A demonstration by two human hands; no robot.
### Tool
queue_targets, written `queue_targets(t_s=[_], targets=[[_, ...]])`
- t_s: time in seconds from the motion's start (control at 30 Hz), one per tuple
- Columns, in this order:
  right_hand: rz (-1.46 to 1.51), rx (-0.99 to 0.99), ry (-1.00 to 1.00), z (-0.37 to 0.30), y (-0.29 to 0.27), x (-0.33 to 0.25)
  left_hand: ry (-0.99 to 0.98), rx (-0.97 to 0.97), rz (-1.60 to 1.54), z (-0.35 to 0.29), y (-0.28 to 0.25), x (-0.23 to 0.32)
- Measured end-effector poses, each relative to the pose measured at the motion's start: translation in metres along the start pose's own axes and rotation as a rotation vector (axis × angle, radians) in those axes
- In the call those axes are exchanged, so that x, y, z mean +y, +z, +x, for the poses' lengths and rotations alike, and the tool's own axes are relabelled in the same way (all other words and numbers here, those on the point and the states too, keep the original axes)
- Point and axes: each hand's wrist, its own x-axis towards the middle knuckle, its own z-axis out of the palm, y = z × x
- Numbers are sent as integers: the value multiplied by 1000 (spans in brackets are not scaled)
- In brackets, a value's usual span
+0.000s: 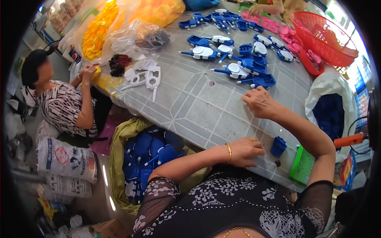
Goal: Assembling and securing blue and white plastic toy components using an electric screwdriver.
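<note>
My left hand (245,152) lies at the near table edge with its fingers stretched loosely, and I see nothing in it. A small blue plastic part (278,146) lies to its right. Farther in, my right hand (260,102) rests over the tabletop with bent fingers apart and no object visible in it. Just beyond its knuckles is a blue plastic housing (262,81) with a white tip. It belongs to a loose group of blue-and-white toy-like pieces (237,71) with round white discs.
White plastic parts (152,81) lie at the table's left edge. Beside my left arm stands a yellow sack (119,146) of blue parts. A white sack (317,89), green basket (300,164) and red basket (337,51) are rightward. One person (65,99) sits left; another's hand (258,10) works across.
</note>
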Motion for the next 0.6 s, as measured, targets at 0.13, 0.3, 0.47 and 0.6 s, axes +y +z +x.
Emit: queue_targets(t_s=[0.13, 0.3, 0.47, 0.6], targets=[[276, -62, 20, 15, -16, 22, 75, -8, 191, 7, -21, -6], [217, -143, 343, 88, -74, 96, 3, 56, 62, 17, -50, -66], [-178, 7, 348, 152, -82, 197, -80, -100, -223, 22, -73, -98], [-199, -25, 442, 210, -71, 235, -114, -80, -807, 17, -74, -113]])
